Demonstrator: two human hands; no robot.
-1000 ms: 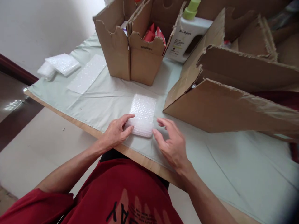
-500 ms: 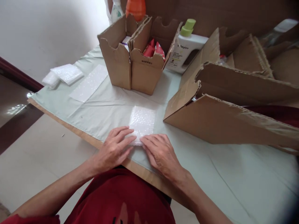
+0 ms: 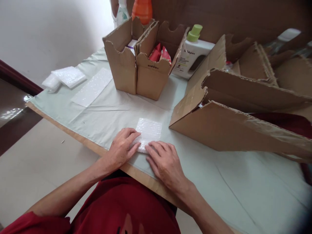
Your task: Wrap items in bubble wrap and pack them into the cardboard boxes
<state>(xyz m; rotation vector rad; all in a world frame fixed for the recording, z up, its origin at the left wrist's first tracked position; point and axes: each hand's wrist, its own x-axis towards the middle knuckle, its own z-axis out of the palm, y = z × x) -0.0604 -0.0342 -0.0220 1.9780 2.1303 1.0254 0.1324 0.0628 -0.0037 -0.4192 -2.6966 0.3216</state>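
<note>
A small piece of bubble wrap [image 3: 149,128] lies on the pale cloth near the table's front edge, its near part folded over. My left hand [image 3: 123,146] is at its left side, thumb and fingers closed on the near left corner. At the near right corner, my right hand [image 3: 165,161] rests palm down with its fingers a little apart, fingertips on the folded part. A flat strip of bubble wrap [image 3: 92,87] and a folded bubble-wrap packet [image 3: 69,76] lie farther off to the left.
Two cardboard holders [image 3: 148,78] stand at the back, one with red packets [image 3: 159,53]. Beside them is a white bottle with a green cap [image 3: 195,57]. A large cardboard organizer [image 3: 234,126] occupies the right side. The wooden table edge [image 3: 97,149] runs in front.
The far edge of the bubble wrap now sits nearer to me, so the piece looks shorter. My left hand's fingers have drawn together and curled at its left side.
</note>
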